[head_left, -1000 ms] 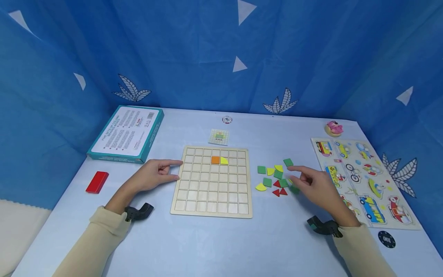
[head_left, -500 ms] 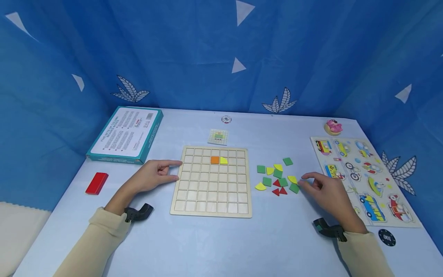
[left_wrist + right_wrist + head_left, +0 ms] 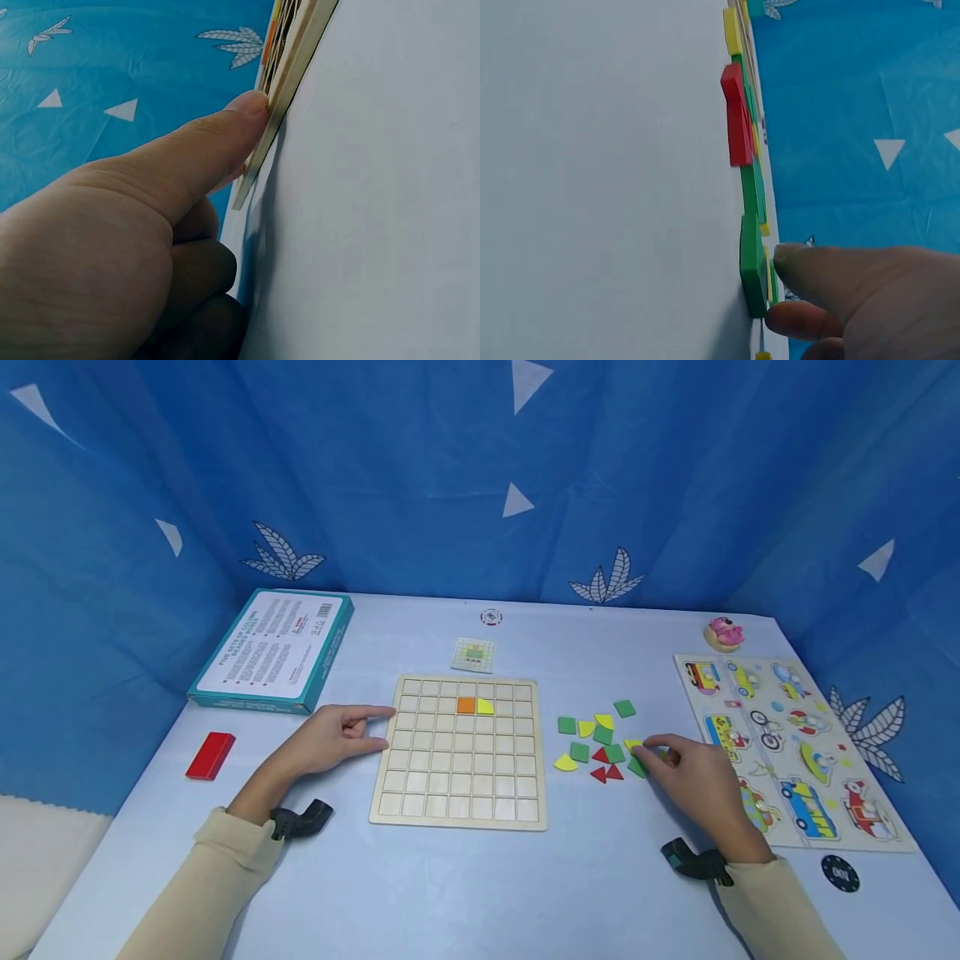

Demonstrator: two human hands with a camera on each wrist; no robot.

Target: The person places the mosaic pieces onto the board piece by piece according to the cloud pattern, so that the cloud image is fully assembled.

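A square wooden grid board (image 3: 457, 822) lies at the table's middle, with an orange square (image 3: 467, 705) and a yellow quarter-circle tile (image 3: 486, 707) on it. My left hand (image 3: 330, 739) touches its left edge with index finger and thumb extended; the left wrist view shows the thumb against the rim. To the right lie loose tiles: green squares (image 3: 579, 752), yellow quarter-circles (image 3: 566, 763) and red triangles (image 3: 598, 775). My right hand (image 3: 693, 777) is at their right end, fingertips right at another yellow quarter-circle (image 3: 632, 744), beside a green square (image 3: 754, 262). Thumb and finger look apart in the right wrist view.
Behind the board is a small pattern card (image 3: 474, 655), with a poker chip (image 3: 491, 617) beyond. A teal box (image 3: 277, 643) and a red block (image 3: 210, 756) lie left. On the right are a vehicle puzzle (image 3: 772, 768), a pink figurine (image 3: 724, 633) and a black chip (image 3: 840, 873).
My right hand drew back to the right, away from the tiles, then came left again to the yellow quarter-circle. The left hand stayed at the board's edge.
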